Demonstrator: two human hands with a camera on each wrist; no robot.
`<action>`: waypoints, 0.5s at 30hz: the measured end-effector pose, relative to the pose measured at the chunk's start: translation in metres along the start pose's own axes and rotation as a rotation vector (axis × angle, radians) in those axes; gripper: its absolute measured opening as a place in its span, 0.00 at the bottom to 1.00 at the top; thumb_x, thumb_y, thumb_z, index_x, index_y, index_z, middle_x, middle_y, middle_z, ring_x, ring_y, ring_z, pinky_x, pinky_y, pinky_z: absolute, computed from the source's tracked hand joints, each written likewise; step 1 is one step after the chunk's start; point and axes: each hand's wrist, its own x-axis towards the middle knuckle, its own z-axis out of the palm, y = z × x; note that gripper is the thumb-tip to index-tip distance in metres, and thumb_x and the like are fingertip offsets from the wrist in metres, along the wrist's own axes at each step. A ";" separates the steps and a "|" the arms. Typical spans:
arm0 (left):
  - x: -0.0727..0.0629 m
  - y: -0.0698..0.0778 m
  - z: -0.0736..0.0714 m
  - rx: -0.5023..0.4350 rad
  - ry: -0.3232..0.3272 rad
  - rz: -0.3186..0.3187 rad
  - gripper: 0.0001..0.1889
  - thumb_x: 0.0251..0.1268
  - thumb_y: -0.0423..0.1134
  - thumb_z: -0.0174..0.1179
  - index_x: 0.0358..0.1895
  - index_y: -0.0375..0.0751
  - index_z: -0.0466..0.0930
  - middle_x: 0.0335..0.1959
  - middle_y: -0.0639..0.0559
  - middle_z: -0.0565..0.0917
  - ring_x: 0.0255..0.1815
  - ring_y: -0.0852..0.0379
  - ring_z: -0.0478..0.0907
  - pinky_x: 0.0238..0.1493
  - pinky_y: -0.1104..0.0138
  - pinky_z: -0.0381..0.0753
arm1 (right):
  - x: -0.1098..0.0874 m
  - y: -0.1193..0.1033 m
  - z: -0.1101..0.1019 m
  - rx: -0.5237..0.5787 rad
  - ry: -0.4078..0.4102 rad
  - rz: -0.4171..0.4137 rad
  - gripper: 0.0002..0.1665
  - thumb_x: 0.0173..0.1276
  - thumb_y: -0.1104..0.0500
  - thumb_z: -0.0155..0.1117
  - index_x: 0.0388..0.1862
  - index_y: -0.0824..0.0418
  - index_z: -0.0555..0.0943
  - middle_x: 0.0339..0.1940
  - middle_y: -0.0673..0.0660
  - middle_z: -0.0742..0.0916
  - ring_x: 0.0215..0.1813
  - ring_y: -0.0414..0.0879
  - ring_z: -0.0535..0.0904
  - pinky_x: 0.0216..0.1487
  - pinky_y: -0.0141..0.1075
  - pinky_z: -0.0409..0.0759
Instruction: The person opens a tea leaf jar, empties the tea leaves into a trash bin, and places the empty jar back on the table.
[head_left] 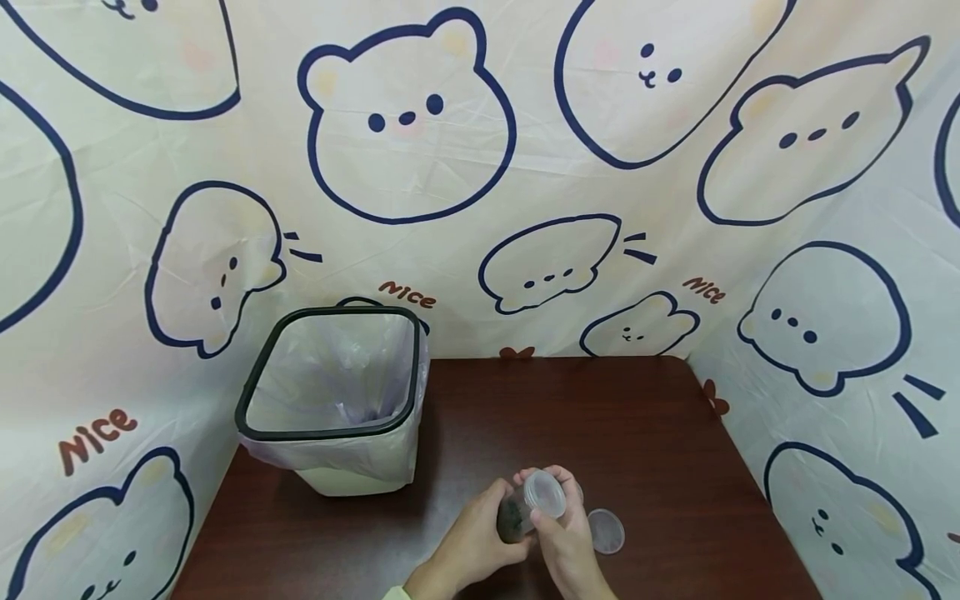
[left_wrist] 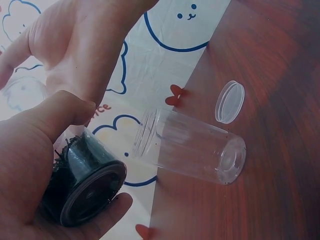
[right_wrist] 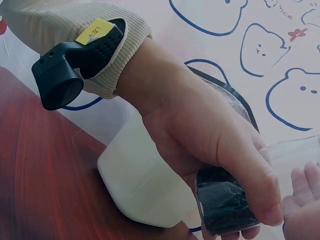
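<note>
My left hand (head_left: 474,535) grips a clear plastic jar (head_left: 512,517) around its lower part. Dark, thin, leaf-like shreds fill the bottom of this jar, which is tilted with its top toward my right hand (head_left: 572,543). The thumb and fingers of that hand hold the clear round lid (head_left: 551,493) at the jar's top. In the left wrist view a second jar (left_wrist: 195,145), see-through and without a lid, stands on the table close by. A loose clear lid (head_left: 606,532) lies flat on the table just right of my right hand.
A pale bin (head_left: 352,481) with a dark rim and a plastic liner stands at the left of the brown wooden table (head_left: 600,417). Behind and at both sides hangs a cloth (head_left: 420,258) printed with cartoon bears.
</note>
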 end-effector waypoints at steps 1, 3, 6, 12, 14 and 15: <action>0.000 0.000 0.000 -0.003 -0.001 0.001 0.22 0.50 0.43 0.77 0.44 0.51 0.73 0.37 0.64 0.79 0.37 0.67 0.75 0.42 0.69 0.76 | 0.000 0.000 0.000 0.001 -0.002 -0.001 0.27 0.70 0.77 0.50 0.62 0.57 0.62 0.65 0.54 0.78 0.69 0.46 0.73 0.73 0.37 0.64; 0.000 0.000 0.000 -0.007 0.000 0.003 0.22 0.50 0.43 0.77 0.44 0.50 0.73 0.38 0.63 0.79 0.37 0.67 0.75 0.42 0.69 0.76 | 0.000 0.000 0.001 0.009 -0.001 -0.004 0.28 0.69 0.77 0.49 0.63 0.58 0.63 0.65 0.54 0.78 0.69 0.46 0.73 0.73 0.37 0.64; 0.000 0.001 -0.001 -0.009 0.004 0.008 0.22 0.50 0.43 0.77 0.44 0.51 0.73 0.38 0.63 0.79 0.38 0.67 0.75 0.42 0.69 0.76 | 0.000 0.000 0.000 0.023 -0.015 -0.013 0.28 0.69 0.77 0.47 0.64 0.58 0.63 0.65 0.55 0.78 0.69 0.47 0.73 0.73 0.37 0.64; 0.000 -0.001 0.000 -0.019 0.002 0.020 0.22 0.51 0.43 0.77 0.45 0.50 0.74 0.39 0.63 0.80 0.38 0.68 0.76 0.41 0.70 0.77 | 0.001 0.002 -0.004 0.069 -0.099 -0.062 0.31 0.69 0.78 0.38 0.71 0.67 0.60 0.68 0.58 0.76 0.72 0.48 0.70 0.75 0.37 0.61; -0.001 -0.002 0.000 -0.019 0.001 0.024 0.22 0.52 0.43 0.77 0.46 0.50 0.74 0.41 0.62 0.80 0.38 0.68 0.76 0.40 0.70 0.77 | 0.002 0.001 -0.005 0.081 -0.131 -0.073 0.33 0.68 0.78 0.36 0.73 0.70 0.57 0.69 0.59 0.74 0.73 0.49 0.69 0.76 0.38 0.60; -0.001 -0.002 0.001 -0.016 0.001 0.025 0.22 0.52 0.43 0.77 0.47 0.50 0.74 0.41 0.62 0.80 0.39 0.67 0.76 0.40 0.70 0.78 | 0.002 0.001 -0.005 0.078 -0.142 -0.073 0.34 0.68 0.77 0.35 0.74 0.71 0.56 0.70 0.60 0.74 0.73 0.49 0.68 0.76 0.38 0.60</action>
